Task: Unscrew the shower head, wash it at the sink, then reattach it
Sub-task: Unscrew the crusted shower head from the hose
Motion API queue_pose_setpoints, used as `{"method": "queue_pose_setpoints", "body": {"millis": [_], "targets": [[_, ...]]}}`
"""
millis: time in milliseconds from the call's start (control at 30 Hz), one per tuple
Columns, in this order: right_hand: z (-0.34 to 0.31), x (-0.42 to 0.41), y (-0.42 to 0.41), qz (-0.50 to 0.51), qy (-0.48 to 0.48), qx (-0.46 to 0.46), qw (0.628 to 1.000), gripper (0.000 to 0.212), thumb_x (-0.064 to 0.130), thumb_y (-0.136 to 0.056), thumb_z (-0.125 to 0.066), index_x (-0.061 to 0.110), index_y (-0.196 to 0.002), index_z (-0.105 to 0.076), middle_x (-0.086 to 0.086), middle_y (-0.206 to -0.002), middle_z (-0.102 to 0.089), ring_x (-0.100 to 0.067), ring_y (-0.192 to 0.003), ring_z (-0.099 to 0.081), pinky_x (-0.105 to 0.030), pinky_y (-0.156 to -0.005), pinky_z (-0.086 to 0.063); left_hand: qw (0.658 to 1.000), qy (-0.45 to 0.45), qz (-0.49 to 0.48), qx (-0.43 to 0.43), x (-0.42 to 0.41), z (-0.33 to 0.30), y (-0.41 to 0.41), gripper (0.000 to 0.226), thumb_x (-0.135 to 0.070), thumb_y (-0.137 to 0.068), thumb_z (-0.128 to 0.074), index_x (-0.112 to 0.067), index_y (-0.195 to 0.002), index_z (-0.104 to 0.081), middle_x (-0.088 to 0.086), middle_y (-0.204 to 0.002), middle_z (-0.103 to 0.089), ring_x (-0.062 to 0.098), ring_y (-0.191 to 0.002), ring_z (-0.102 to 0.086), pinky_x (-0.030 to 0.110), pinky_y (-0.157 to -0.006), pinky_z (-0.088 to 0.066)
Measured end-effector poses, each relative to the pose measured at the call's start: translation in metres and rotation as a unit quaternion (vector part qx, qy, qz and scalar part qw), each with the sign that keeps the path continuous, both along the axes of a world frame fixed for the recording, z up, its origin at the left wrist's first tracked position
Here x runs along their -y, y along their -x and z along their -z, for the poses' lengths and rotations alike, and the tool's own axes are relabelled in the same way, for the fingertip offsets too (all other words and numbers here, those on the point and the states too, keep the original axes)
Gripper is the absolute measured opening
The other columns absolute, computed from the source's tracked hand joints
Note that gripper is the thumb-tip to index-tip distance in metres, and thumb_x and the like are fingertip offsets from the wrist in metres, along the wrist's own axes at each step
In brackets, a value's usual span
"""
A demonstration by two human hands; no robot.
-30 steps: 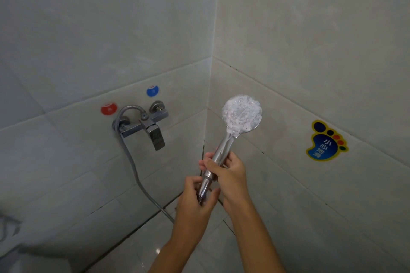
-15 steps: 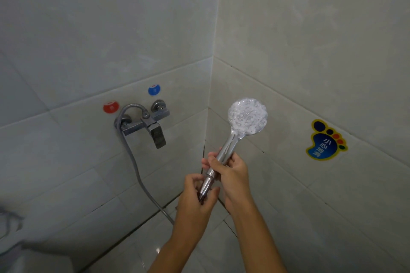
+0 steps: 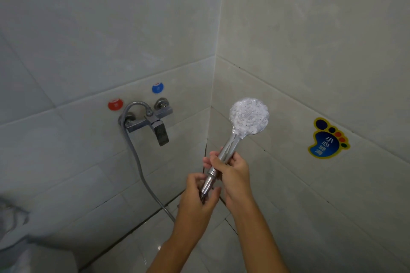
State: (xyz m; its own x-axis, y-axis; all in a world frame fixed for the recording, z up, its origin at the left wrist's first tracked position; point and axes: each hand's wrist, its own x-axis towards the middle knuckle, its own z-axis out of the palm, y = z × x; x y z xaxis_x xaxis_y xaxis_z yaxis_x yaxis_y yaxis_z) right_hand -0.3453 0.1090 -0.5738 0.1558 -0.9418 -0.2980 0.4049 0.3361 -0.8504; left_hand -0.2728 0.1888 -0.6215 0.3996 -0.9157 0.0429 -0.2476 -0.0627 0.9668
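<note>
Bracing shower head handle in right hand fist as counter-torque; left hand fingers pinching hose nut, positioned to twist joint.

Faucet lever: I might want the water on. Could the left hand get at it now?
Probably not yet: the left hand is busy pinching the hose nut under the shower head. The faucet lever itself hangs unobstructed.
</note>
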Motion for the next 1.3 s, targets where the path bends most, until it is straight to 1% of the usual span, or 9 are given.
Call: {"method": "queue_pose_setpoints", "body": {"millis": [367,467,533,667,833,933,1033,1167,1300], "targets": [[-0.001,-0.006,-0.002,0.0,0.0,0.0,1.0,0.024,-0.007,-0.085,-0.067,0.0,-0.107,-0.062,-0.022,-0.103,-0.07,-0.031,-0.087,-0.074,-0.035,-0.08,-0.06,1.0,-0.012,-0.004,0.015,-0.005,0.0,-0.001,0.018,-0.034,-0.099,-0.045,-0.025,-0.087,-0.055,-0.005,-0.061,-0.05,0.003,-0.051,-0.043,0.028,-0.049,-0.037],[0.0,-0.008,-0.003,0.003,-0.009,0.003,1.0,0.023,-0.007,-0.085,-0.067,0.0,-0.106,-0.061,-0.022,-0.103,-0.07,-0.031,-0.087,-0.074,-0.035,-0.08,-0.06,1.0,-0.009,0.0,0.003,-0.008,-0.002,-0.003,0.009,-0.036,-0.094,-0.057,-0.028,-0.096,-0.053,0.002,-0.069,-0.059,0.006,-0.056,-0.051,0.035,-0.053,-0.045],[0.0,-0.009,-0.004,0.003,-0.015,0.002,1.0,0.022,-0.007,-0.085,-0.067,0.001,-0.105,-0.062,-0.022,-0.102,-0.07,-0.031,-0.087,-0.074,-0.034,-0.079,-0.06,1.0,-0.01,-0.009,0.005,-0.01,0.0,-0.005,0.018,-0.031,-0.09,-0.065,-0.028,-0.096,-0.049,0.004,-0.075,-0.061,0.008,-0.058,-0.053,0.038,-0.054,-0.048],[0.0,-0.011,-0.004,0.003,-0.009,0.001,1.0,0.021,-0.007,-0.085,-0.067,0.001,-0.104,-0.062,-0.021,-0.1,-0.071,-0.03,-0.086,-0.074,-0.032,-0.076,-0.06,1.0,-0.01,-0.006,0.016,-0.012,0.002,-0.005,0.009,-0.031,-0.096,-0.054,-0.025,-0.091,-0.05,-0.003,-0.064,-0.053,0.006,-0.053,-0.045,0.036,-0.051,-0.041],[0.001,-0.011,-0.007,0.007,-0.002,0.0,1.0,0.022,-0.006,-0.085,-0.068,-0.003,-0.105,-0.062,-0.024,-0.1,-0.07,-0.031,-0.086,-0.074,-0.032,-0.076,-0.059,0.999,-0.018,-0.005,0.025,-0.011,-0.001,-0.004,0.02,-0.032,-0.1,-0.044,-0.025,-0.085,-0.054,-0.006,-0.059,-0.05,0.003,-0.048,-0.043,0.029,-0.049,-0.038],[0.002,-0.012,-0.006,0.009,-0.006,0.003,1.0,0.022,-0.006,-0.085,-0.068,-0.003,-0.105,-0.061,-0.024,-0.102,-0.07,-0.032,-0.087,-0.074,-0.034,-0.078,-0.06,1.0,-0.005,0.001,0.021,-0.012,-0.003,-0.004,0.006,-0.032,-0.097,-0.052,-0.027,-0.093,-0.054,-0.003,-0.062,-0.055,0.004,-0.05,-0.046,0.033,-0.049,-0.041],[0.001,-0.012,-0.005,0.006,-0.011,0.003,1.0,0.022,-0.004,-0.085,-0.068,-0.003,-0.106,-0.062,-0.024,-0.102,-0.07,-0.031,-0.089,-0.074,-0.034,-0.079,-0.06,1.0,-0.001,-0.007,0.013,-0.013,-0.002,-0.005,0.021,-0.027,-0.089,-0.067,-0.029,-0.097,-0.047,0.003,-0.074,-0.062,0.015,-0.057,-0.054,0.038,-0.052,-0.048],[0.0,-0.013,-0.004,0.01,-0.005,0.002,1.0,0.023,-0.003,-0.085,-0.069,-0.002,-0.107,-0.061,-0.022,-0.1,-0.071,-0.031,-0.088,-0.074,-0.033,-0.078,-0.06,1.0,-0.003,-0.012,0.01,-0.014,0.001,-0.005,0.009,-0.033,-0.095,-0.056,-0.025,-0.094,-0.052,-0.004,-0.062,-0.052,0.01,-0.052,-0.045,0.041,-0.05,-0.042],[-0.001,-0.014,-0.005,0.014,-0.006,0.005,1.0,0.022,-0.005,-0.085,-0.068,-0.002,-0.105,-0.062,-0.024,-0.103,-0.07,-0.031,-0.088,-0.074,-0.033,-0.078,-0.06,1.0,-0.015,-0.011,0.014,-0.013,0.003,-0.004,0.02,-0.039,-0.097,-0.046,-0.022,-0.092,-0.057,-0.005,-0.059,-0.051,0.007,-0.05,-0.044,0.037,-0.049,-0.039]]}}
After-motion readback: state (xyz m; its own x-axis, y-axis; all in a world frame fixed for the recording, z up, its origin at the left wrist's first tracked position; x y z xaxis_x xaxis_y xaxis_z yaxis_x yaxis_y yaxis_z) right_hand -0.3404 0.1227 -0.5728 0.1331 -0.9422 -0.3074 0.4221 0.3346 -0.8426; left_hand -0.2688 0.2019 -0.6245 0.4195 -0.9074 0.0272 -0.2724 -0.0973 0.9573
